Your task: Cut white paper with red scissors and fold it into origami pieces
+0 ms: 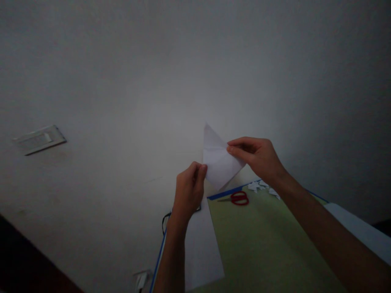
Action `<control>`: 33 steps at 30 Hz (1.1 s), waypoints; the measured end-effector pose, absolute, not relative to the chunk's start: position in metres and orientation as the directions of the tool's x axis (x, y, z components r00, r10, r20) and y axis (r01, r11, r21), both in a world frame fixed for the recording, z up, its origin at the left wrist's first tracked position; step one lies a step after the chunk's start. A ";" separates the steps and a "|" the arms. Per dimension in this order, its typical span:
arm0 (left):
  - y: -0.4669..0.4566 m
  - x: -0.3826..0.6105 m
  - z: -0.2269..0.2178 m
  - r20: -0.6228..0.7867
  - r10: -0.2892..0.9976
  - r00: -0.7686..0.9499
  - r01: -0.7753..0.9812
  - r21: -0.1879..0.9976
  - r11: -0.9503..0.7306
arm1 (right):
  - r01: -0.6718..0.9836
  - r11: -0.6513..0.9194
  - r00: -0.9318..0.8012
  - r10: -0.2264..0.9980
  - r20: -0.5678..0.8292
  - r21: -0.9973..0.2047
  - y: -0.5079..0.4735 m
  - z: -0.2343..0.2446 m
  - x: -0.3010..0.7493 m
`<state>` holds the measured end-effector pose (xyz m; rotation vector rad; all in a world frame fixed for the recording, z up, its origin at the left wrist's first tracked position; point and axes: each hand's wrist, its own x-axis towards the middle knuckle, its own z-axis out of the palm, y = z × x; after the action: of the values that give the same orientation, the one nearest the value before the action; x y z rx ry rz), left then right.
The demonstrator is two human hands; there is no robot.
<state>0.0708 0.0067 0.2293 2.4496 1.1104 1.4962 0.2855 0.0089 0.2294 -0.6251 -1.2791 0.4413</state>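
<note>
A folded white paper (pixel 217 160), roughly triangular, is held up in the air in front of a pale wall. My left hand (pixel 187 191) pinches its lower left corner with fingers curled closed. My right hand (pixel 256 156) pinches the paper's right edge between thumb and fingers. Both hands hover above the far end of a table.
Below lies a green mat (pixel 262 244) with a blue edge. Red-handled scissors (pixel 240 198) rest near its far edge, beside white paper scraps (pixel 259 186). A flat white sheet (pixel 200 248) lies left of the mat. A wall switch plate (pixel 39 139) is at left; a dark cable (pixel 165 221) hangs by the table.
</note>
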 end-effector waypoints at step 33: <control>0.007 0.080 0.235 0.798 0.572 -0.191 0.292 0.603 -0.743 | 0.192 0.789 -0.263 0.614 0.744 -0.583 -0.009 0.231 0.269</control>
<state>0.0795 0.0074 0.2346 1.8539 1.0160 2.0407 0.2694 -0.0087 0.2311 -0.6189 -1.8263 0.4563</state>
